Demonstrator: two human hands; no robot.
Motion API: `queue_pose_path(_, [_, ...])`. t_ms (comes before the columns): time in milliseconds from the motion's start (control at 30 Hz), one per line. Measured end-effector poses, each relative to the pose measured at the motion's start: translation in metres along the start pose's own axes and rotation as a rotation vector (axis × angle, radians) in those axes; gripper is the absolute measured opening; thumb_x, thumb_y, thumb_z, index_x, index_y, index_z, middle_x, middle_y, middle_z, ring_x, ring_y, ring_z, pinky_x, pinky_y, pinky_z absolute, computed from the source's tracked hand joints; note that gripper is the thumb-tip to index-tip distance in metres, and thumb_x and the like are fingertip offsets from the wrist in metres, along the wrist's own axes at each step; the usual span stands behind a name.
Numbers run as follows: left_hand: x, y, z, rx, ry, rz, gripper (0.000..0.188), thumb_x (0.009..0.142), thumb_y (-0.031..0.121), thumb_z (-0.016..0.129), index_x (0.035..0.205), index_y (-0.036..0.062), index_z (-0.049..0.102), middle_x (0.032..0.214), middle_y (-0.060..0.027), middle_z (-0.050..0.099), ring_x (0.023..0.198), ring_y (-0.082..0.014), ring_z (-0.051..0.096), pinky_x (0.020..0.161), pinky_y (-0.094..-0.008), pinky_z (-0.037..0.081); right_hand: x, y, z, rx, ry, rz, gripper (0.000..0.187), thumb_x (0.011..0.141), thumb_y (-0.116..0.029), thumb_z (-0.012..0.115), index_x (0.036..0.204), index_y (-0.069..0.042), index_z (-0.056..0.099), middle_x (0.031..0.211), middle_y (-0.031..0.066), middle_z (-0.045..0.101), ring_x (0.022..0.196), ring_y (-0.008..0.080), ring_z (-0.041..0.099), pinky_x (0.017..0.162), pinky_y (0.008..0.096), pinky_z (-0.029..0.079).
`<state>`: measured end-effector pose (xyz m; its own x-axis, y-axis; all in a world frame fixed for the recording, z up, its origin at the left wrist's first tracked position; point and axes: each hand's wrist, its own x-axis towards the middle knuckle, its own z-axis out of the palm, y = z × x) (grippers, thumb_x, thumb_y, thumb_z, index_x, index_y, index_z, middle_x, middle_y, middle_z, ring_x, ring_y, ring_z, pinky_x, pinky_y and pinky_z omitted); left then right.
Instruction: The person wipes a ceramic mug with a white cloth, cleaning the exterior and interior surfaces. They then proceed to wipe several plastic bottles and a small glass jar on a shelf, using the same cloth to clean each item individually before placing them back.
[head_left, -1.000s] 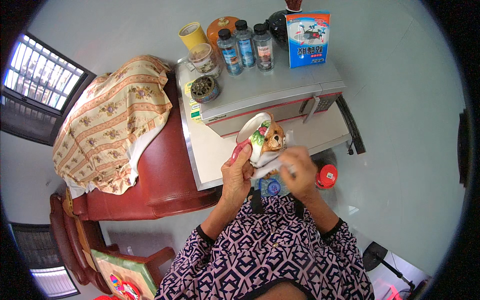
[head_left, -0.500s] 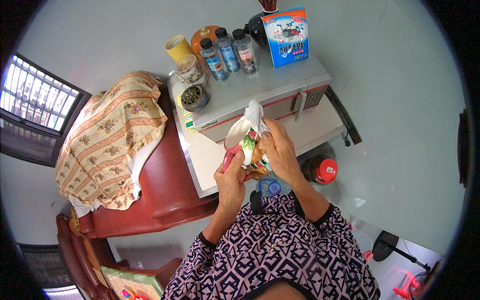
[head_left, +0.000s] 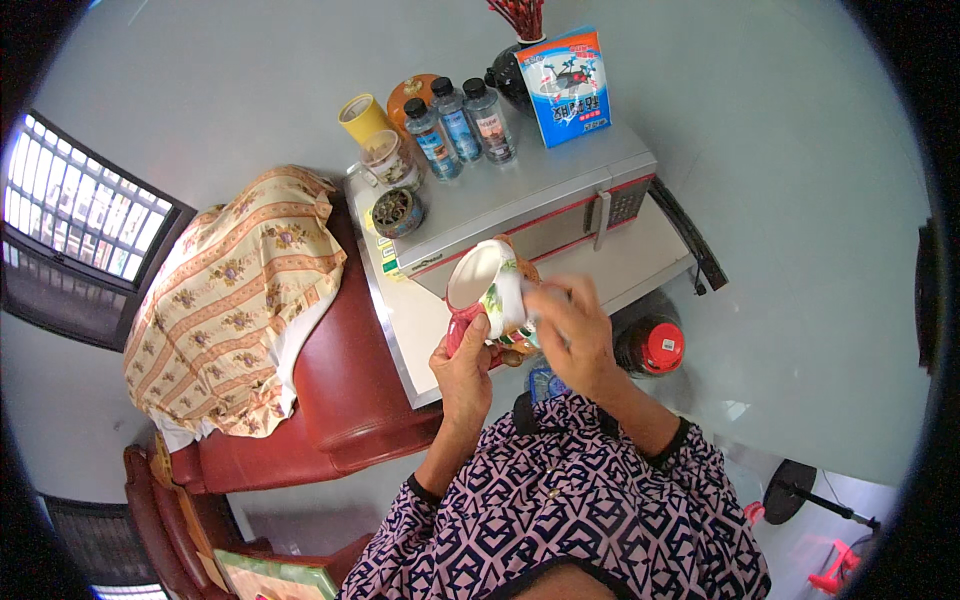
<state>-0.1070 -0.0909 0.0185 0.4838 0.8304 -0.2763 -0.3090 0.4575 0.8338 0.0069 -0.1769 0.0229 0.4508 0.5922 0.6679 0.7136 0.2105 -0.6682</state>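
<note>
A ceramic mug (head_left: 474, 277) with a pink handle, a white inside and a raised, coloured figure on its side is tilted in front of me. My left hand (head_left: 464, 382) is closed round the handle, thumb on top. My right hand (head_left: 582, 338), blurred at the fingers, is at the mug's right side. A white cloth (head_left: 510, 300) lies between its fingertips and the decorated outside wall. Part of the figure is hidden by the cloth and fingers.
Beyond the mug, a silver microwave (head_left: 540, 190) carries several bottles (head_left: 433, 140), a round ornate pot (head_left: 398, 213), a blue-orange packet (head_left: 567, 88) and a dark vase (head_left: 508, 75). A red-lidded jar (head_left: 662, 347) is at right; a red leather sofa (head_left: 330, 380) with flowered cloth is at left.
My right hand has brought the white cloth down from the mug's rim to its outer side. The mug has dropped slightly in view; my left hand keeps its handle.
</note>
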Motion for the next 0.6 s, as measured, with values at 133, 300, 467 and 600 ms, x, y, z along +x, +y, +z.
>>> queue_pose_path(133, [-0.003, -0.008, -0.006, 0.015, -0.041, 0.04, 0.018, 0.084, 0.014, 0.066, 0.094, -0.0006, 0.062, 0.075, -0.0014, 0.059, 0.059, -0.0089, 0.052, 0.054, -0.024, 0.046, 0.018, -0.009, 0.012, -0.153, 0.028, -0.095, 0.04, 0.072, -0.001, 0.061, 0.111, -0.008, 0.058, 0.113, 0.0119, 0.05, 0.11, 0.033, 0.047, 0.089, 0.0395, 0.038])
queue_pose_path(300, [-0.005, -0.011, -0.015, -0.014, -0.136, 0.038, 0.018, 0.082, 0.012, 0.068, 0.093, -0.001, 0.063, 0.073, -0.0021, 0.06, 0.059, -0.009, 0.053, 0.054, -0.0239, 0.046, 0.02, 0.003, 0.02, -0.063, 0.127, -0.058, 0.031, 0.075, -0.004, 0.058, 0.106, -0.007, 0.058, 0.118, 0.0119, 0.05, 0.114, 0.0302, 0.047, 0.095, 0.0396, 0.034])
queue_pose_path(467, [-0.008, -0.009, -0.007, 0.174, -0.216, 0.134, 0.019, 0.084, 0.014, 0.064, 0.093, -0.0022, 0.06, 0.077, -0.0052, 0.061, 0.061, -0.0132, 0.057, 0.057, -0.0327, 0.053, 0.04, 0.022, 0.01, 0.251, 0.252, 0.265, 0.022, 0.089, -0.008, 0.044, 0.106, 0.001, 0.055, 0.107, 0.0176, 0.056, 0.096, 0.0291, 0.056, 0.084, 0.0336, 0.043])
queue_pose_path(600, [-0.009, -0.012, -0.008, 0.152, -0.228, 0.117, 0.019, 0.083, 0.014, 0.065, 0.092, -0.0024, 0.061, 0.082, -0.008, 0.063, 0.062, -0.0135, 0.059, 0.056, -0.031, 0.052, 0.045, 0.046, 0.003, 0.371, 0.103, 0.534, 0.028, 0.094, -0.018, 0.042, 0.107, 0.004, 0.054, 0.093, 0.016, 0.06, 0.09, 0.0261, 0.058, 0.082, 0.0315, 0.044])
